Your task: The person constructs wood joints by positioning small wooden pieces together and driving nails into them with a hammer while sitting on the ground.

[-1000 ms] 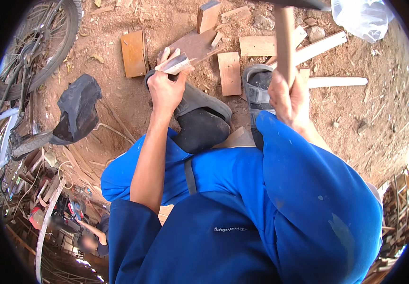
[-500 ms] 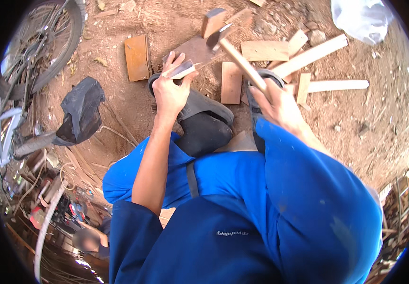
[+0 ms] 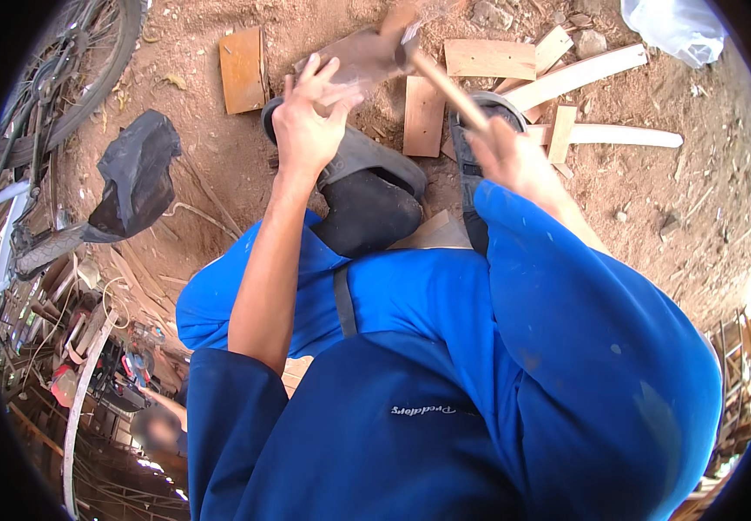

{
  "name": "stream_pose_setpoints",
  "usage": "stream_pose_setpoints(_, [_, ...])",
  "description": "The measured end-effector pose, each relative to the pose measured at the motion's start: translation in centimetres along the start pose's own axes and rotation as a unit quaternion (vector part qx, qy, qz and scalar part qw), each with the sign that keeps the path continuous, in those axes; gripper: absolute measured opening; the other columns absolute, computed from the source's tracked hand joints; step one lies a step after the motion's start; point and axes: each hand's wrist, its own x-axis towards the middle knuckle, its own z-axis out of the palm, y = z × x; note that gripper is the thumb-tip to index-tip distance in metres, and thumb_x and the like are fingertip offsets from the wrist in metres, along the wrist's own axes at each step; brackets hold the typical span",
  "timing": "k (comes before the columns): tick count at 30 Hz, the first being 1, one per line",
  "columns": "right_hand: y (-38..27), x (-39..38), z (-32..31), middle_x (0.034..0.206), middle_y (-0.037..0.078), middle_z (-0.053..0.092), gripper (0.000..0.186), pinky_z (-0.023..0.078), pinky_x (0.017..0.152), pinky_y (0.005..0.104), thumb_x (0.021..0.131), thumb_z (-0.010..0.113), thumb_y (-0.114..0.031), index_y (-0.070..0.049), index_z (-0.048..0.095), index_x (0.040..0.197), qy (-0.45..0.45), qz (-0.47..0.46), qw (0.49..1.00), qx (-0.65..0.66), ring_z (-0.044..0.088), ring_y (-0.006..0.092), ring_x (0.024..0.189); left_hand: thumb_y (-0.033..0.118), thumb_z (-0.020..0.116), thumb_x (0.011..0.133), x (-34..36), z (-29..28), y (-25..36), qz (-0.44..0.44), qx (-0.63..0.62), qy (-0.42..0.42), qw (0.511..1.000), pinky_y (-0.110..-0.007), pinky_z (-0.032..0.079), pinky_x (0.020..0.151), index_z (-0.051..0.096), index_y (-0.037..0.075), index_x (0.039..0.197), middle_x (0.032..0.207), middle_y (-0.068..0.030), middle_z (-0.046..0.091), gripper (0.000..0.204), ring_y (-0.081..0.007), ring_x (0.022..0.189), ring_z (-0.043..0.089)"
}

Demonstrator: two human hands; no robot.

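Note:
My right hand (image 3: 514, 161) is wrapped around the wooden handle of a hammer (image 3: 447, 85); hand and tool are smeared by motion. The dark hammer head is over the right end of a brown flat board (image 3: 354, 59) on the ground. My left hand (image 3: 308, 130) is by the board's near left edge. Its fingers and thumb close on a small wooden piece (image 3: 341, 92), too blurred now to make out its shape. Beyond the hammer head a brown wooden block (image 3: 399, 17) stands at the board's far end. My two dark shoes flank the work.
An orange-brown block (image 3: 243, 71) lies left of the board. Several pale wood offcuts (image 3: 490, 59) and strips lie to the right, near a clear plastic bag (image 3: 675, 30). A bicycle wheel (image 3: 119, 82) and a black plastic sheet (image 3: 137, 169) are at left. Another person sits at lower left.
My right hand has swung the hammer, its head now a little lower toward the board and blurred. The small piece in my left hand has blurred, and the whole view has shifted slightly.

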Motion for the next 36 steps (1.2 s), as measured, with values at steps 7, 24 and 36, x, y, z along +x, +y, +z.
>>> stream_pose_setpoints(7, [-0.7, -2.2, -1.2, 0.076, 0.013, 0.064, 0.031, 0.051, 0.062, 0.0423, 0.103, 0.064, -0.031, -0.001, 0.067, 0.111, 0.095, 0.083, 0.958, 0.256, 0.065, 0.0256, 0.067, 0.021, 0.083, 0.083, 0.1, 0.1, 1.0, -0.079, -0.061, 0.009, 0.995, -0.057, 0.03, 0.122, 0.081, 0.013, 0.104, 0.12, -0.0067, 0.076, 0.023, -0.027, 0.134, 0.059])
stream_pose_setpoints(24, [0.2, 0.0, -0.4, 0.073, 0.009, 0.058, 0.033, 0.047, 0.065, 0.0375, 0.105, 0.062, -0.036, -0.003, 0.064, 0.11, 0.01, 0.063, 0.982, 0.177, 0.057, 0.0191, 0.069, 0.026, 0.087, 0.081, 0.5, 0.0, -0.3, -0.044, -0.047, 0.039, 0.997, -0.05, 0.041, 0.116, 0.076, 0.009, 0.118, 0.125, -0.0111, 0.073, 0.043, -0.032, 0.125, 0.065])
stream_pose_setpoints(36, [-0.8, 1.5, -1.3, 0.081, 0.019, 0.062, 0.031, 0.049, 0.074, 0.0441, 0.105, 0.062, -0.032, -0.001, 0.063, 0.107, 0.017, 0.035, 0.994, 0.104, 0.062, 0.0323, 0.076, 0.013, 0.087, 0.081, 0.1, 0.0, -0.3, -0.042, -0.089, 0.123, 0.988, -0.046, 0.052, 0.102, 0.075, 0.004, 0.106, 0.115, -0.0124, 0.076, 0.029, -0.0318, 0.12, 0.068])
